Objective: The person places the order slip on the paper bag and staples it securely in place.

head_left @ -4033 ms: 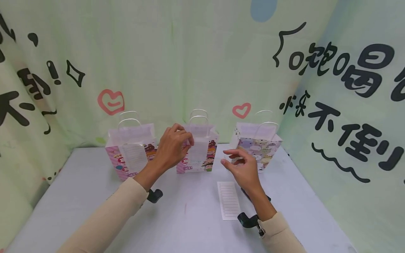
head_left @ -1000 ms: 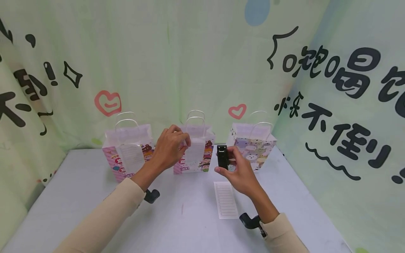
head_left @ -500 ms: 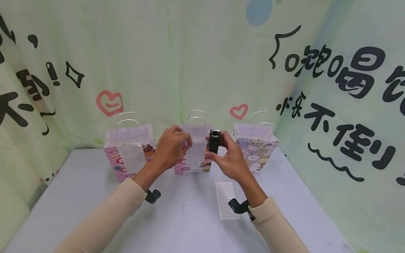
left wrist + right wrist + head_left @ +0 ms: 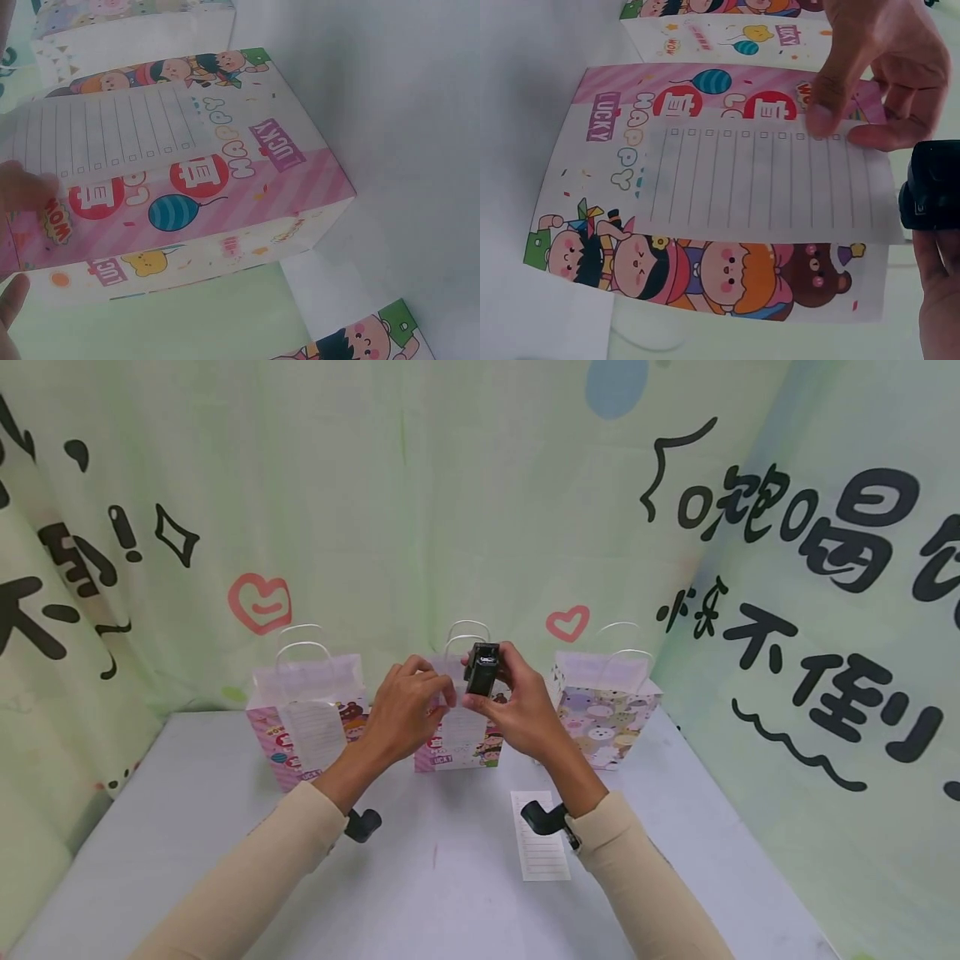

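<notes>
In the head view, my left hand [image 4: 405,710] is at the front of the middle pink gift bag [image 4: 429,758]. It pinches a white lined slip of paper [image 4: 742,184] lying flat against that bag's front; in the right wrist view, the thumb presses near the slip's checkbox edge. My right hand [image 4: 525,706] grips a black stapler [image 4: 482,670], raised at the upper right part of the same bag. The right wrist view has the stapler's end [image 4: 934,187] right beside the slip's top edge. The fingers behind the stapler are partly hidden.
To the left stands another pink gift bag [image 4: 272,735] with a lined slip [image 4: 315,731] on its front. A bag with an animal print [image 4: 603,718] stands on the right. One more lined slip [image 4: 542,857] lies on the white table [image 4: 442,902], partly under the right wrist's camera.
My right hand, bare four seconds ago, has picked up the stapler and brought it left and up to the middle bag's top. The left hand keeps its place on the slip.
</notes>
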Tool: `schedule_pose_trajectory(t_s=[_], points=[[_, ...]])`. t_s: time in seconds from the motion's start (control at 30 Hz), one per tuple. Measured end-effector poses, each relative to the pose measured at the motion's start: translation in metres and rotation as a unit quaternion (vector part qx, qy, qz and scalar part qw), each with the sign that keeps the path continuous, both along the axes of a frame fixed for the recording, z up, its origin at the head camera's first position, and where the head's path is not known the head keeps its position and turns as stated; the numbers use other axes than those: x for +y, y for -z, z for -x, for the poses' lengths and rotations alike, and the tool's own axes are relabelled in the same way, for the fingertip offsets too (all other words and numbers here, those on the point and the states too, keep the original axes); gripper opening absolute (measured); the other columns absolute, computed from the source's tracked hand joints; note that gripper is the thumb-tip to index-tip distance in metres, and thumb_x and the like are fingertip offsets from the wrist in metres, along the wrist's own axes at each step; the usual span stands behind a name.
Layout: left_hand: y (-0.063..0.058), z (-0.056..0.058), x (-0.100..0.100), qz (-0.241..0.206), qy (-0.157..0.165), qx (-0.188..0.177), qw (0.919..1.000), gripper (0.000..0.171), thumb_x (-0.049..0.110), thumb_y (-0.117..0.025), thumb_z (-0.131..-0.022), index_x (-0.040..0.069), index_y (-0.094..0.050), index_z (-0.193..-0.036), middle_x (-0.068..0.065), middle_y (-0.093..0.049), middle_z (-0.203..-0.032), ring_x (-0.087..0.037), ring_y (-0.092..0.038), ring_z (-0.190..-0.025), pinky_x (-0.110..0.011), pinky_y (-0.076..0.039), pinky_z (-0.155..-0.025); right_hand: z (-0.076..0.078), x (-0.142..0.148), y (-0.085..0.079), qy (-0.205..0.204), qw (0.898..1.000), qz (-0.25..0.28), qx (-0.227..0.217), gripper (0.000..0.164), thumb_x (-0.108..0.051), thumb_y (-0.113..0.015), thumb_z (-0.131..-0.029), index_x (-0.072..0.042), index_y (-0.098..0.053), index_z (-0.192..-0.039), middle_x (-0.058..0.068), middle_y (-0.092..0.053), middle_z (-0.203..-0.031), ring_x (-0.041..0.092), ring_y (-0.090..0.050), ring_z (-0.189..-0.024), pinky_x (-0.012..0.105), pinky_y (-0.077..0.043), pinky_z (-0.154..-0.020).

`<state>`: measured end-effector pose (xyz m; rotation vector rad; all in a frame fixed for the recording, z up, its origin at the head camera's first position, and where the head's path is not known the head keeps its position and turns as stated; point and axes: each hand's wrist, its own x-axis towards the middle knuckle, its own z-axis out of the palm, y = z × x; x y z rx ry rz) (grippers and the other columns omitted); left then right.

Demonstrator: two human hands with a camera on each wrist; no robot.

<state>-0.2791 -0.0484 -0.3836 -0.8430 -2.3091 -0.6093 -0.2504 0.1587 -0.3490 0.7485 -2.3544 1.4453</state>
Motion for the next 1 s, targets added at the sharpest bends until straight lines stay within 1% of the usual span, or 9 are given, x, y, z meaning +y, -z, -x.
schedule_pose_trajectory(t_s=[0.07,0.2,0.3,0.43,0.57,0.67,0.8,0.9,1.0], points=[[0.0,0.0,0.0,0.004,-0.001,-0.003,1.0,0.008,0.014,-0.085,-0.089,0.017,-0.08,-0.094,-0.003,-0.082,-0.093,-0.022,-0.06,-0.104,-0.04,-0.051,-0.089,0.003,-0.002,0.001,-0.003,1.0,-0.009,-0.005,0.062,-0.016,-0.083,-0.091,-0.014,-0.05,-0.144,0.007,-0.068,-0.144,0.029,-0.062,-0.139,0.051,-0.058,-0.104],[0.001,0.001,0.001,0.004,-0.003,0.002,1.0,0.009,0.014,-0.085,-0.089,0.016,-0.08,-0.096,-0.003,-0.082,-0.096,-0.023,-0.06,-0.105,-0.04,-0.051,-0.09,0.007,-0.003,0.004,-0.001,0.999,-0.037,-0.017,0.063,-0.017,-0.083,-0.091,-0.015,-0.05,-0.145,0.007,-0.069,-0.143,0.028,-0.064,-0.135,0.048,-0.063,-0.091],[0.002,0.002,0.001,0.002,-0.002,0.005,1.0,0.008,0.014,-0.085,-0.089,0.016,-0.08,-0.096,-0.004,-0.083,-0.097,-0.023,-0.06,-0.105,-0.04,-0.051,-0.091,0.009,-0.003,0.007,-0.004,0.998,-0.054,-0.022,0.063,-0.017,-0.083,-0.091,-0.013,-0.05,-0.144,0.01,-0.069,-0.141,0.03,-0.067,-0.129,0.045,-0.064,-0.089],[0.001,0.002,0.001,0.007,-0.005,0.005,1.0,0.009,0.014,-0.086,-0.088,0.016,-0.08,-0.095,-0.005,-0.083,-0.097,-0.024,-0.06,-0.105,-0.04,-0.051,-0.09,0.012,-0.002,0.009,-0.002,0.997,-0.072,-0.024,0.062,-0.016,-0.083,-0.091,-0.011,-0.05,-0.143,0.012,-0.071,-0.135,0.03,-0.072,-0.114,0.043,-0.064,-0.085],[0.0,0.002,0.001,0.008,-0.009,0.011,0.9999,0.009,0.014,-0.087,-0.088,0.015,-0.08,-0.094,-0.005,-0.082,-0.095,-0.024,-0.061,-0.104,-0.04,-0.05,-0.089,0.014,-0.002,0.013,0.009,0.996,-0.09,-0.02,0.062,-0.016,-0.084,-0.09,-0.011,-0.051,-0.142,0.012,-0.072,-0.129,0.028,-0.072,-0.1,0.039,-0.064,-0.081],[-0.001,0.001,0.001,0.006,-0.009,0.014,0.9998,0.01,0.013,-0.087,-0.087,0.014,-0.08,-0.094,-0.005,-0.082,-0.094,-0.024,-0.061,-0.103,-0.04,-0.05,-0.089,0.015,-0.003,0.015,0.018,0.995,-0.094,-0.017,0.062,-0.016,-0.084,-0.09,-0.01,-0.052,-0.142,0.013,-0.072,-0.127,0.027,-0.072,-0.099,0.039,-0.064,-0.082],[-0.002,0.001,0.001,0.008,-0.009,0.013,0.9998,0.01,0.013,-0.087,-0.087,0.014,-0.08,-0.095,-0.005,-0.082,-0.094,-0.023,-0.061,-0.102,-0.04,-0.05,-0.088,0.015,-0.006,0.018,0.033,0.996,-0.084,0.001,0.061,-0.013,-0.085,-0.09,-0.007,-0.053,-0.142,0.015,-0.073,-0.127,0.029,-0.072,-0.107,0.042,-0.064,-0.09],[-0.002,0.0,0.002,0.011,-0.011,0.012,0.9998,0.01,0.013,-0.087,-0.087,0.015,-0.08,-0.095,-0.005,-0.082,-0.093,-0.022,-0.061,-0.101,-0.039,-0.05,-0.087,0.015,-0.011,0.02,0.046,0.997,-0.065,0.023,0.058,-0.009,-0.086,-0.089,-0.003,-0.056,-0.138,0.016,-0.074,-0.122,0.03,-0.072,-0.11,0.045,-0.063,-0.093],[-0.002,0.0,0.002,0.014,-0.012,0.012,0.9998,0.011,0.014,-0.086,-0.088,0.014,-0.081,-0.097,-0.005,-0.082,-0.094,-0.022,-0.061,-0.102,-0.039,-0.05,-0.087,0.014,-0.015,0.023,0.064,0.996,-0.047,0.041,0.052,-0.008,-0.087,-0.088,-0.002,-0.059,-0.132,0.017,-0.076,-0.118,0.031,-0.072,-0.11,0.048,-0.062,-0.095]])
